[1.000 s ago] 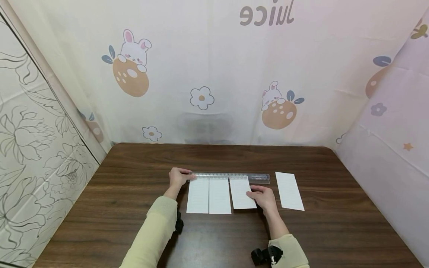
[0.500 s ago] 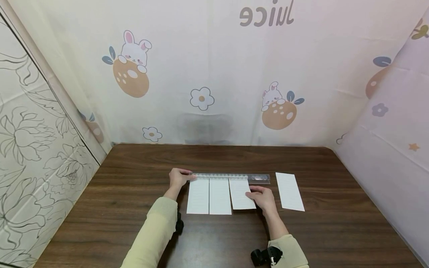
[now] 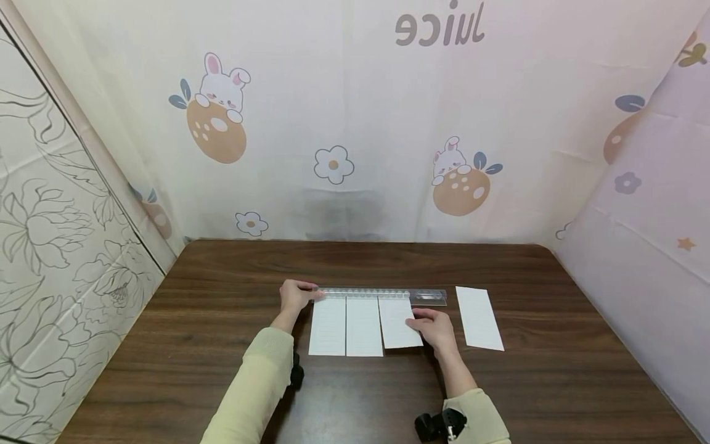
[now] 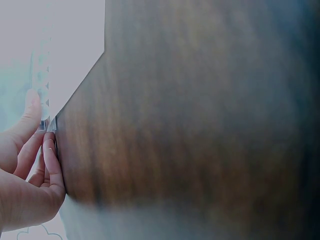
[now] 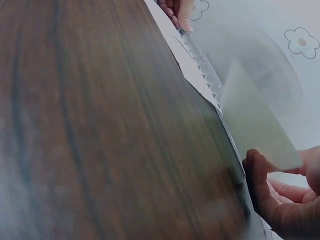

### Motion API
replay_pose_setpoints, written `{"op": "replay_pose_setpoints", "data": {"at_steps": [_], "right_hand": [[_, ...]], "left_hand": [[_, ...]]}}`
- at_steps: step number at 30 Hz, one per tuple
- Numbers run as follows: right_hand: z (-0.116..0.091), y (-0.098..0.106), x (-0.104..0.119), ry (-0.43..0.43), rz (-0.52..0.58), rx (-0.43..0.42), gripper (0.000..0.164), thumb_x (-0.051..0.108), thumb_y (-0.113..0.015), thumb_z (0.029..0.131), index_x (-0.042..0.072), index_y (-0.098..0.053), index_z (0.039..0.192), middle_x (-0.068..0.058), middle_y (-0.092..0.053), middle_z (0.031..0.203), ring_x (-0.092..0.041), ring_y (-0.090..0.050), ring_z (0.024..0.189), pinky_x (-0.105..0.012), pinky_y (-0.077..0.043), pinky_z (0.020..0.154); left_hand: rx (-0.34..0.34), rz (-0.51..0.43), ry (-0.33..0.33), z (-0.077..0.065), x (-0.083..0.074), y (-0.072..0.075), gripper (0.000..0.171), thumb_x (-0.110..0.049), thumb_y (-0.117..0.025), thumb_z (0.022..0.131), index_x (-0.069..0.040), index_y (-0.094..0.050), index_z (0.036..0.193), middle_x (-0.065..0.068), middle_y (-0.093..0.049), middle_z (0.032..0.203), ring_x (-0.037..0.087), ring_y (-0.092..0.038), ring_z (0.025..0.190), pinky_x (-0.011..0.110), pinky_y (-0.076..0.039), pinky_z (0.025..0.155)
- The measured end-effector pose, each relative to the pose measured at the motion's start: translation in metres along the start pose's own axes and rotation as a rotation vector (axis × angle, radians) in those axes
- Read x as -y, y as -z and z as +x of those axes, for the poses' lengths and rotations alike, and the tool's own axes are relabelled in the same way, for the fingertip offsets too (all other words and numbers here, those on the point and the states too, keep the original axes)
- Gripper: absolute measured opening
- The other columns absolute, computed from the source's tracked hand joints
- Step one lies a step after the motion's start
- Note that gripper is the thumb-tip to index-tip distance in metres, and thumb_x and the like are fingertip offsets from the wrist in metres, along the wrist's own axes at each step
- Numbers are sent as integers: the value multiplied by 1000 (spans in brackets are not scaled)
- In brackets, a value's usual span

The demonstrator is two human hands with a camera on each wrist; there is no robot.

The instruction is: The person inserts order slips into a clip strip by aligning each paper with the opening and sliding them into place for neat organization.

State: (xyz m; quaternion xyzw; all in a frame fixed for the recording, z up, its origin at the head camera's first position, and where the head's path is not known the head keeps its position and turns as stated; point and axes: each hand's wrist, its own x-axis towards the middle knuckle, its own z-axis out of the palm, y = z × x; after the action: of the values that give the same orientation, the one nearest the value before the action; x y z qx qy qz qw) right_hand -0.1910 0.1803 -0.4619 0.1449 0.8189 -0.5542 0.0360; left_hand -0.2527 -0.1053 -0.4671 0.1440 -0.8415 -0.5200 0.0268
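Observation:
A long clear plastic strip (image 3: pixel 429 298) with a row of small rounded bumps lies across the desk in the head view. Along its near side are a left card (image 3: pixel 328 327), a middle card (image 3: pixel 363 327) and a right card (image 3: pixel 398 325), all white with faint lines. Their far edges overlap the strip. My left hand (image 3: pixel 296 298) pinches the strip's left end, thumb on top in the left wrist view. My right hand (image 3: pixel 436 328) pinches the right card by its right edge; that card sits slightly askew, and appears raised in the right wrist view.
Another white card (image 3: pixel 479 318) lies apart at the right on the brown wooden desk (image 3: pixel 527 394). A pale printed curtain (image 3: pixel 388 123) hangs behind the desk's far edge. Black wrist cameras (image 3: pixel 440 425) sit on both cuffs.
The right card's near corner has shifted slightly left with my right hand. My left hand keeps its place on the strip's end.

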Motion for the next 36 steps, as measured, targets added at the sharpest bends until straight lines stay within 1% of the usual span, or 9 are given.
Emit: {"op": "replay_pose_setpoints", "data": {"at_steps": [4, 6, 10, 13, 20, 27, 33, 34, 36], "right_hand": [[1, 2, 0, -11, 13, 13, 36, 7, -67, 76, -7, -59, 109, -15, -66, 82, -14, -59, 68, -25, -48, 59], [1, 4, -1, -14, 40, 26, 37, 6, -66, 77, -8, -57, 110, -16, -65, 84, -15, -61, 70, -28, -50, 61], [0, 9, 2, -13, 92, 44, 36, 3, -64, 78, -11, -55, 111, -17, -65, 85, -17, -62, 70, -30, -52, 62], [-1, 14, 3, -11, 93, 46, 35, 3, -63, 80, -12, -54, 111, -18, -64, 85, -17, -62, 68, -30, -52, 62], [-1, 28, 7, 2, 22, 34, 37, 7, -63, 81, -11, -54, 112, -19, -63, 90, -15, -61, 69, -29, -52, 63], [0, 48, 10, 53, -90, -3, 38, 10, -63, 82, -12, -54, 111, -25, -60, 95, -16, -60, 71, -32, -51, 66], [2, 65, 7, 103, -228, -54, 40, 14, -63, 81, -12, -54, 110, -26, -59, 94, -26, -60, 68, -27, -47, 57], [2, 68, 7, 113, -255, -65, 40, 14, -63, 81, -12, -54, 110, -26, -60, 94, -29, -60, 70, -28, -47, 58], [3, 73, 6, 120, -302, -78, 42, 17, -63, 81, -12, -53, 110, -27, -60, 96, -34, -59, 78, -33, -47, 63]], "left_hand": [[5, -4, 6, 1, 1, 0, 20, -14, -80, 63, -3, -72, 78, 12, -67, 85, 31, -51, 100, 42, -42, 85], [5, -3, 6, 2, 1, 1, 20, -14, -80, 63, -2, -72, 78, 12, -67, 85, 31, -50, 101, 42, -42, 85], [2, -2, 8, 1, -1, 1, 21, -13, -80, 63, -2, -72, 79, 12, -66, 85, 30, -51, 100, 41, -43, 84], [2, -4, 13, 1, -1, 0, 21, -13, -80, 63, -2, -72, 79, 11, -67, 85, 29, -53, 97, 40, -44, 82], [-3, 6, 3, 0, -2, 0, 21, -13, -81, 62, -2, -72, 78, 11, -67, 82, 30, -54, 94, 40, -45, 81], [4, 16, 4, 2, -2, 1, 21, -14, -81, 63, -2, -72, 78, 12, -66, 84, 30, -52, 97, 40, -44, 81], [7, 23, 0, 3, -2, 1, 21, -15, -81, 63, -3, -72, 78, 11, -67, 84, 30, -52, 98, 41, -44, 82], [7, 24, 0, 3, -2, 1, 21, -15, -81, 63, -3, -72, 78, 11, -67, 84, 30, -52, 97, 41, -44, 82], [4, 26, 6, 3, -2, 1, 21, -15, -81, 63, -3, -72, 78, 11, -67, 84, 30, -52, 97, 40, -44, 82]]}}
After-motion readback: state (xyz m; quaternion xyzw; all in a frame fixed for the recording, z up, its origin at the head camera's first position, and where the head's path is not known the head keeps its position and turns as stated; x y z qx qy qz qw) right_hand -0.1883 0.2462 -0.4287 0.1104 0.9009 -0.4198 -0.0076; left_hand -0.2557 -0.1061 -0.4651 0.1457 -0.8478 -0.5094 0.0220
